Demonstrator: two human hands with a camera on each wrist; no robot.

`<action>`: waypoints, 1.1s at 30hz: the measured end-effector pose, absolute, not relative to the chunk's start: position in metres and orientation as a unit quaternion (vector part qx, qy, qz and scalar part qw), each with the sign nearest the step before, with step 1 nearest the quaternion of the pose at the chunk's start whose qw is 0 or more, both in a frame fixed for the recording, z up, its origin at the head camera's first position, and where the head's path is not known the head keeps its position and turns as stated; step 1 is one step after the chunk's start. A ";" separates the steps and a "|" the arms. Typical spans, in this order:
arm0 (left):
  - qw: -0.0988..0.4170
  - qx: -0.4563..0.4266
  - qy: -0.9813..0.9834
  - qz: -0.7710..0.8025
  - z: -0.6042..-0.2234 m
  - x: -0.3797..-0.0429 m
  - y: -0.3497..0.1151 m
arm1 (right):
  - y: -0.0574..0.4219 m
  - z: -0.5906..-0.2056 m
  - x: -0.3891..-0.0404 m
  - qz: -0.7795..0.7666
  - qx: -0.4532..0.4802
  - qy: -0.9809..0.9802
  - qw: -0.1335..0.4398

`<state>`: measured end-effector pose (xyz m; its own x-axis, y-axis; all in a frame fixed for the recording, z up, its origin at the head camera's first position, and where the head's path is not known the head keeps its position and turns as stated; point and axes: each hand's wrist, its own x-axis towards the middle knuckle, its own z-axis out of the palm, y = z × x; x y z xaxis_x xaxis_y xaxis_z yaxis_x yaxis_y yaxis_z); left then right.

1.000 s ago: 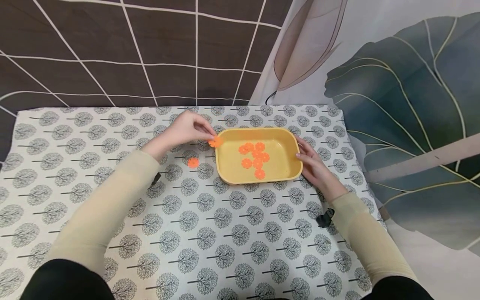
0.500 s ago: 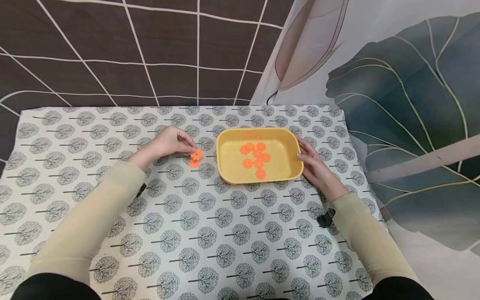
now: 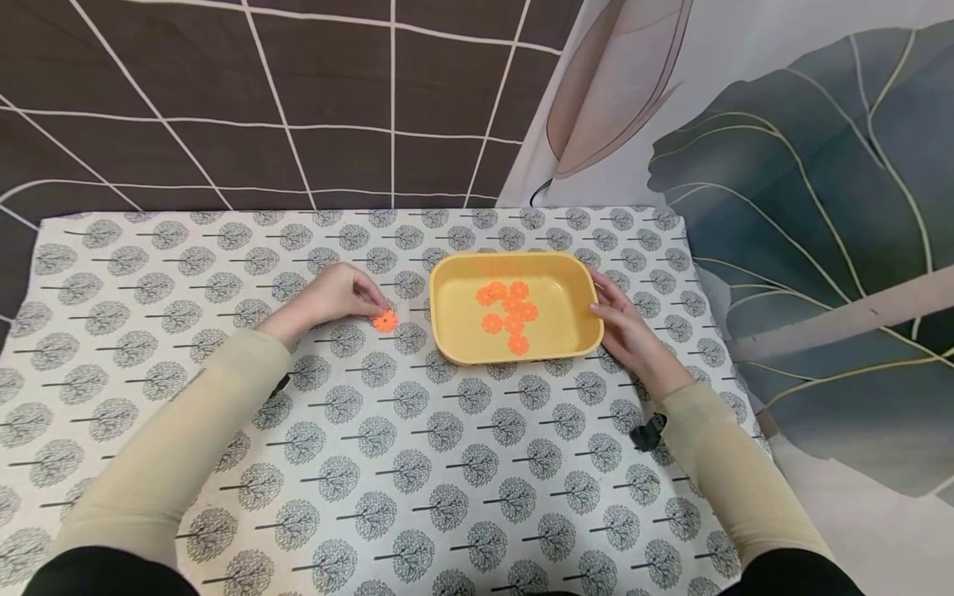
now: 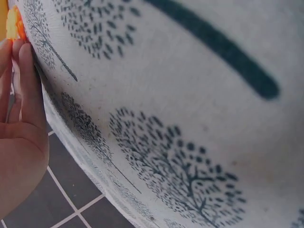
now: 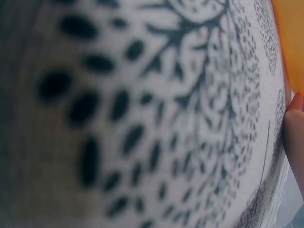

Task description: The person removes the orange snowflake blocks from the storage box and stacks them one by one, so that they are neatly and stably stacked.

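Observation:
My left hand (image 3: pixel 339 294) pinches an orange flower-shaped piece (image 3: pixel 385 321) by its edge, low over the cloth left of the yellow tub. The piece covers the spot where another orange piece lay, which is now hidden in the head view. In the left wrist view, orange pieces (image 4: pixel 15 23) show at the fingertips. My right hand (image 3: pixel 626 331) holds the right end of the yellow tub (image 3: pixel 514 354), thumb on the rim and fingers along the outer wall. Several more orange flower pieces (image 3: pixel 513 306) lie flat inside the tub, some overlapping.
The table wears a white cloth (image 3: pixel 447 505) printed with grey trees. Its far edge meets a dark gridded cloth (image 3: pixel 335 83). Pale leaf-patterned fabric (image 3: pixel 805 248) hangs at the right. A black wrist device (image 3: pixel 647 432) sits under the right cuff.
My left hand has carried an orange piece from the tub's left rim leftward and down onto the place of the piece lying on the cloth. My right hand and the tub stay put.

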<state>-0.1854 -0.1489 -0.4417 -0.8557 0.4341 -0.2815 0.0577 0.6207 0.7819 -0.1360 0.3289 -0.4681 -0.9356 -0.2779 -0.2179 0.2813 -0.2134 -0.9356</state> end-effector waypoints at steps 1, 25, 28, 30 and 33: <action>0.228 0.139 0.872 0.411 -0.443 -0.186 -0.149 | 0.329 -0.468 -0.136 -0.778 0.001 0.602 0.180; 0.235 0.135 0.868 0.416 -0.446 -0.180 -0.147 | 0.330 -0.469 -0.137 -0.781 -0.007 0.597 0.182; 0.236 0.135 0.870 0.412 -0.446 -0.181 -0.147 | 0.330 -0.469 -0.137 -0.781 -0.004 0.598 0.183; 0.235 0.136 0.871 0.410 -0.446 -0.182 -0.148 | 0.330 -0.470 -0.138 -0.781 -0.003 0.597 0.183; 0.230 0.139 0.873 0.408 -0.445 -0.184 -0.148 | 0.331 -0.470 -0.138 -0.783 -0.002 0.595 0.184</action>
<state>-0.1841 -0.1485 -0.4446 -0.8562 0.4290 -0.2879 0.0547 0.6293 0.7753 -0.1381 0.3307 -0.4699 -0.9321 -0.2907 -0.2162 0.2863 -0.2251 -0.9313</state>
